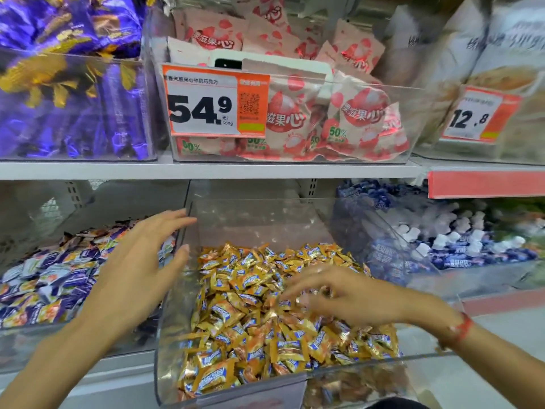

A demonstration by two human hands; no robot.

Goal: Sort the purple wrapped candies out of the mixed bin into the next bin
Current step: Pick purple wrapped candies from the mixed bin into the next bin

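Observation:
A clear plastic bin (172, 290) in the middle of the lower shelf holds a heap of orange and gold wrapped candies (265, 314). The bin to its left holds purple wrapped candies (59, 278) mixed with some orange ones. My left hand (138, 261) hovers over the wall between these two bins, fingers spread and straight, holding nothing. My right hand (339, 293) reaches into the middle bin, fingers spread and blurred, just above the orange candies. I cannot make out any candy in it.
The upper shelf (206, 169) carries a bin of purple and gold packets (73, 93), a bin of pink packets (339, 113) with a 54.9 price tag (215, 104), and pale bags at the right. Blue and white wrapped candies (472, 249) fill the bin right of the middle one.

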